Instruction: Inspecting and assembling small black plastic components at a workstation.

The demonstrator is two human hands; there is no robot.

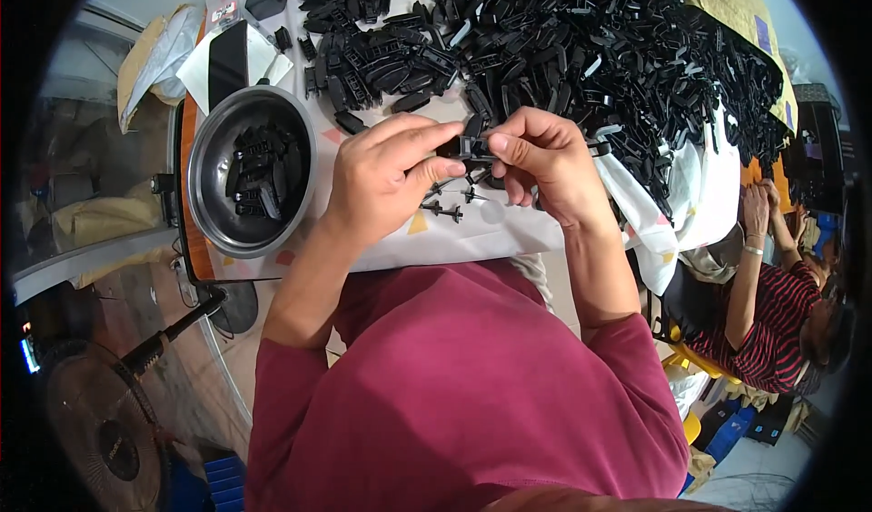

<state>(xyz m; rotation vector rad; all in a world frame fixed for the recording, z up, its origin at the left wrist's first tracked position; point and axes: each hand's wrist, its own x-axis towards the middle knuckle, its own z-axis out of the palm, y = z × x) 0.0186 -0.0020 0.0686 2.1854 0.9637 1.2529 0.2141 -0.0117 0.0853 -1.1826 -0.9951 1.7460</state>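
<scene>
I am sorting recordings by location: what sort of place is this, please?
Probably a small workshop: a heap of black parts on the table, a bowl holding more, and another person nearby.

No wording is clearly legible; small pale lettering marks the dark hub (118, 451) of the fan (80, 401) at near left.

My bare left hand (381, 178) points inward, left index finger (422, 139) stretched above left thumb (440, 169), their tips slightly apart in a grip. My bare right hand (556, 162) faces it closely, right thumb (514, 149) extended, fingers bent. My bare left forearm (313, 289) and bare right forearm (600, 276) slant toward each other.
</scene>
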